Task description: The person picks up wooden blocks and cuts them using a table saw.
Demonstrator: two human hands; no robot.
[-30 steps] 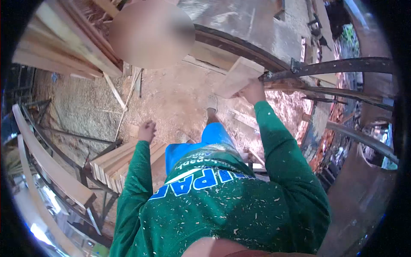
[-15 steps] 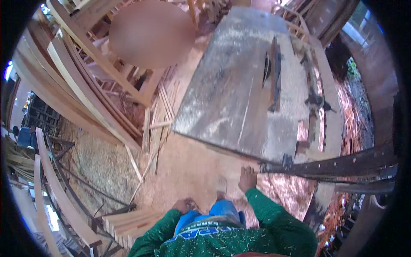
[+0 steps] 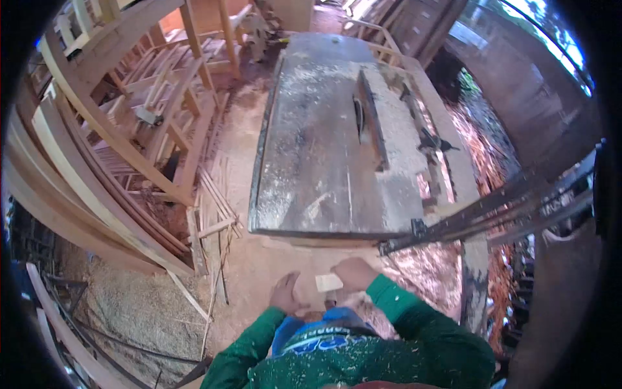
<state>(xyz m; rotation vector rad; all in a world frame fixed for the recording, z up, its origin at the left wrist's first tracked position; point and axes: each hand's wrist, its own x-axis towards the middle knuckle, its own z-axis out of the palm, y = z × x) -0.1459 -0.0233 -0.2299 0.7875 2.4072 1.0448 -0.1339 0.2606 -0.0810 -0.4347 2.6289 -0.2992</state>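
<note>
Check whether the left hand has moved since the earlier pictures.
Yes: judged against the saw table, the left hand has moved rightward and closer to the table.

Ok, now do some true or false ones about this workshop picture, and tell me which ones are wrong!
1. The right hand holds a piece of wood. True.
2. The left hand is flat on the big table. False: the left hand is away from the table, close to the person's body.
3. A saw blade sticks up from the table. True.
4. The person's sleeves are red. False: the sleeves are green.
5. Sawdust lies on the table. True.
</note>
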